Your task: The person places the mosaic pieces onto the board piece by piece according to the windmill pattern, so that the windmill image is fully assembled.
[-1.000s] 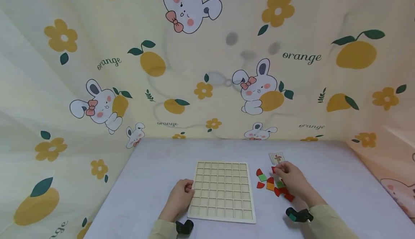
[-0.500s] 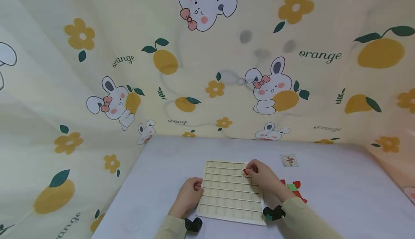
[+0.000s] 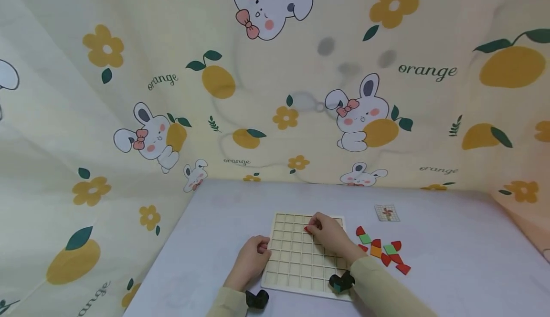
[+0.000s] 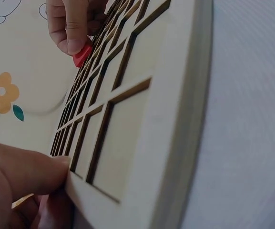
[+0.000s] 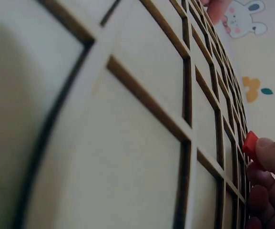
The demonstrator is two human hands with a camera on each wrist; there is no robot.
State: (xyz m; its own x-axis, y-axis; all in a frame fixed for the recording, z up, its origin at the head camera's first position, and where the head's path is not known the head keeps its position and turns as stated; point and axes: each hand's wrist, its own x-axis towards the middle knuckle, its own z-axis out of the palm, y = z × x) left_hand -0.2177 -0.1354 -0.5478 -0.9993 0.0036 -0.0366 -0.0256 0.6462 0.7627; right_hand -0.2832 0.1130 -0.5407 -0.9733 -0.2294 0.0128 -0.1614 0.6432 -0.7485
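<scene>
A pale wooden grid board (image 3: 292,271) with square cells lies on the table in the head view. My right hand (image 3: 328,235) is over its upper part, pinching a small red tile (image 3: 306,229) between thumb and fingers. In the right wrist view the red tile (image 5: 250,144) is at or just above the grid ridges; contact with a cell is hard to tell. At the board's left edge, my left hand (image 3: 250,261) holds the frame. The left wrist view has that thumb (image 4: 46,174) on the rim, with the other fingers curled beside it and partly hidden.
Right of the board lie several loose tiles: red ones (image 3: 403,269), green ones (image 3: 390,249) and an orange one (image 3: 375,251). Behind them is a small pattern card (image 3: 387,213). A printed curtain (image 3: 258,154) closes off the table's far side.
My right hand has picked a red tile from the loose tiles and carried it left over the board. The left hand stays at the board's edge. The head view has shifted slightly.
</scene>
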